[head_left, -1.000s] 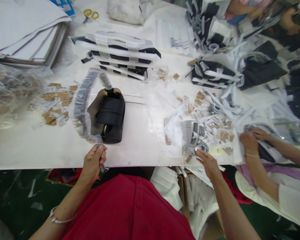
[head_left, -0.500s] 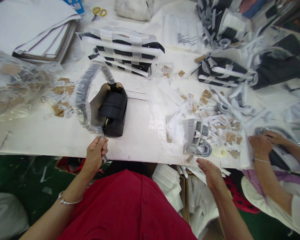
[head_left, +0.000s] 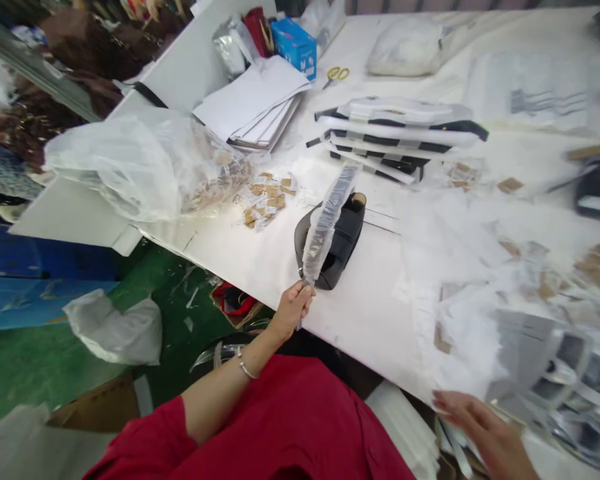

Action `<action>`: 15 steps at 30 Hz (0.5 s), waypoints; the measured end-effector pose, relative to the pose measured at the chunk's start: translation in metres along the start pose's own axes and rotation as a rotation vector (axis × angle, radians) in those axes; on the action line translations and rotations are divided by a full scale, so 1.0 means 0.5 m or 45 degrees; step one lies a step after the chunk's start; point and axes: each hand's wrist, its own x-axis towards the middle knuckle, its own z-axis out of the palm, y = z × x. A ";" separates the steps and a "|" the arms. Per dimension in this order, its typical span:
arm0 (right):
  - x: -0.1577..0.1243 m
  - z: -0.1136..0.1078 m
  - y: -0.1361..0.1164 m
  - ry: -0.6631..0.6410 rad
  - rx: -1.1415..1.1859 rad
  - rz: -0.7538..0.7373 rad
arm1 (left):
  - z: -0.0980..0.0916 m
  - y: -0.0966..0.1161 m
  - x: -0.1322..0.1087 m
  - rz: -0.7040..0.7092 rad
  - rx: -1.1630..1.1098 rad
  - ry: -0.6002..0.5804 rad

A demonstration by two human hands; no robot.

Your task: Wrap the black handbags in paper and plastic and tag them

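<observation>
A small black handbag stands on the white table with its top open. Its strap, wrapped in clear plastic film, rises over the bag in a slanting line. My left hand is closed around the strap's lower end by the table's front edge, and a short grey end pokes out below the fist. My right hand is at the front edge on the right, fingers stretched out and holding nothing. Close to it is a blurred tape dispenser with grey rolls.
Flat wrapped black bags are stacked behind the handbag. Brown tags lie to the left beside a clear plastic bag. Farther back are white sheets, yellow-handled scissors and a blue box.
The view has swung left, so the co-worker's hands are out of sight. The wrapped strap has gone from a wide loop beside the bag to a narrow line across it, its end still in my left hand.
</observation>
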 end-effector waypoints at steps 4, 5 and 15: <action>-0.010 0.214 -0.215 -0.496 0.097 -0.092 | -0.005 0.007 -0.011 -0.018 0.026 -0.066; -0.010 0.259 -0.253 -0.542 0.112 -0.161 | -0.007 0.008 -0.013 -0.015 0.034 -0.081; 0.035 0.457 -0.346 -0.376 0.048 -0.344 | -0.041 -0.004 0.003 0.096 0.125 -0.225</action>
